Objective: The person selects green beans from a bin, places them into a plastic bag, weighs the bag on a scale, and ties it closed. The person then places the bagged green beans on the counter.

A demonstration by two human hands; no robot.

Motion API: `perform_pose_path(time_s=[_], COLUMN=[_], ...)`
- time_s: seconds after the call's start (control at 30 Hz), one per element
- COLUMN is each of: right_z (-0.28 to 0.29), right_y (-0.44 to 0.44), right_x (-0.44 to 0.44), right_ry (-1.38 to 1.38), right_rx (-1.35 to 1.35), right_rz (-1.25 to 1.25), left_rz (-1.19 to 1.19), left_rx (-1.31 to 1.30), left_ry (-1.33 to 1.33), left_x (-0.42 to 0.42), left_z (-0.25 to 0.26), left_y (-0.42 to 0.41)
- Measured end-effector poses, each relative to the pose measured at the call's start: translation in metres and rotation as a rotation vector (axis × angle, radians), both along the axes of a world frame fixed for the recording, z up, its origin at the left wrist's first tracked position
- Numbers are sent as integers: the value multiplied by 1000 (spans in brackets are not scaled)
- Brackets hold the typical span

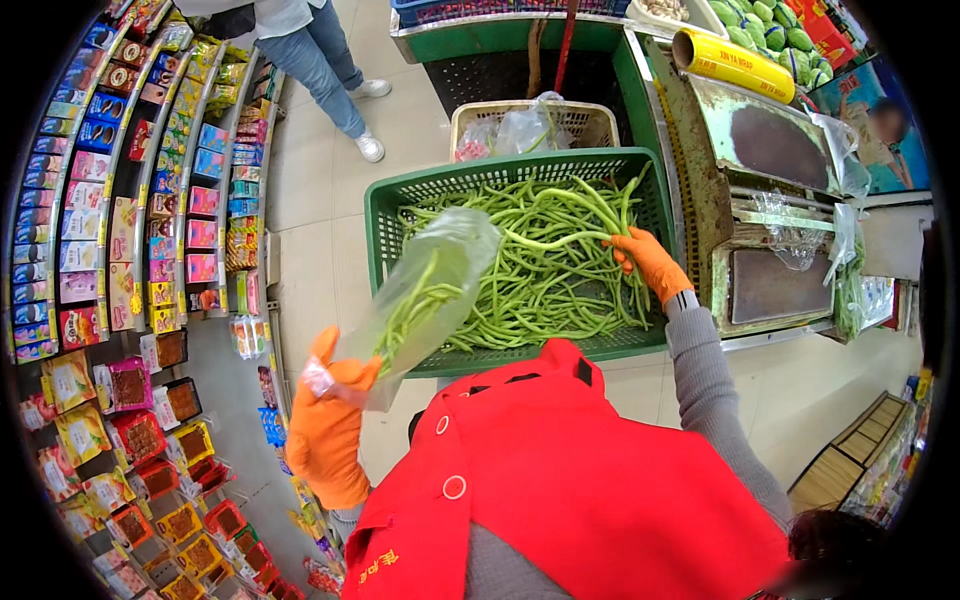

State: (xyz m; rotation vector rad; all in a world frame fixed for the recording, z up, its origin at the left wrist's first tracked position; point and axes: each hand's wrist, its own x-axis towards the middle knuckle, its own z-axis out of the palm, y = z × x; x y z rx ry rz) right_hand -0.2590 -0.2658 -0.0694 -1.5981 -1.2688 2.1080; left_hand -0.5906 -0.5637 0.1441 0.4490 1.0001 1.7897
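My left hand [330,416], in an orange glove, grips the edge of a clear plastic bag [450,300]. Some green beans [409,307] lie inside the bag, which hangs tilted over the left front of a green plastic crate [517,161]. At the crate's right side my right hand [649,262], also gloved in orange, is closed around a bunch of long green beans [592,206]. Loose green beans [540,277] cover most of the crate's bottom. The fingertips of my right hand are partly hidden behind the beans.
Packed snack shelves [135,187] line the left. A cream basket [457,135] with plastic bags stands behind the crate. To the right are a worn wrapping machine [780,285] and a yellow roll of wrap [735,64]. Another person's legs [319,71] stand at the back left.
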Motion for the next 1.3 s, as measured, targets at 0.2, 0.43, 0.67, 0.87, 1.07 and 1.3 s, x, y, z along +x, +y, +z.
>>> perform_pose_path(time_s=[0.2,0.43,0.67,0.87,1.07,1.3], right_z=[11,103,104,-57,-76,0], right_y=[-15,-35,-53,-83,-105,-97], right_x=[13,-72,-209,-200,-194,-209], right_ry=[447,976,818,-258,-586,294], right_rx=[-24,-39,56,938,1159,710], right_rz=[-259,-104,927,1705,1563,1055], left_rz=[-289,-397,-319,-37,-90,-220], left_rx=[-416,-441,-385,-442,-413,-461], left_ry=[24,168,233,114,101,85], left_x=[2,15,28,25,30,26], left_z=[-81,-103,-100,-101,-98,-93], left_y=[21,25,27,26,32,28])
